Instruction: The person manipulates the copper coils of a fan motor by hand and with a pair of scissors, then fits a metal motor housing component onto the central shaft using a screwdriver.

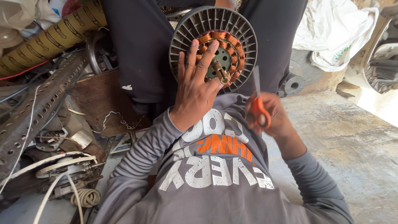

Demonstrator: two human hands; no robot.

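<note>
A round fan motor (213, 47) with dark metal fins, a ring of copper windings and a brass shaft in the middle rests between my legs, its face turned up toward me. My left hand (195, 86) lies flat on its lower left face, fingers spread over the windings. My right hand (271, 117) is just right of and below the motor and grips orange-handled scissors (258, 105), blades pointing up beside the motor's rim.
A perforated metal angle bar (37, 108), a yellow ribbed hose (54, 37), wire coils (85, 197) and motor parts crowd the left. A white plastic bag (336, 33) and a white machine casing (379, 58) sit at the upper right. Concrete floor (352, 145) lies on the right.
</note>
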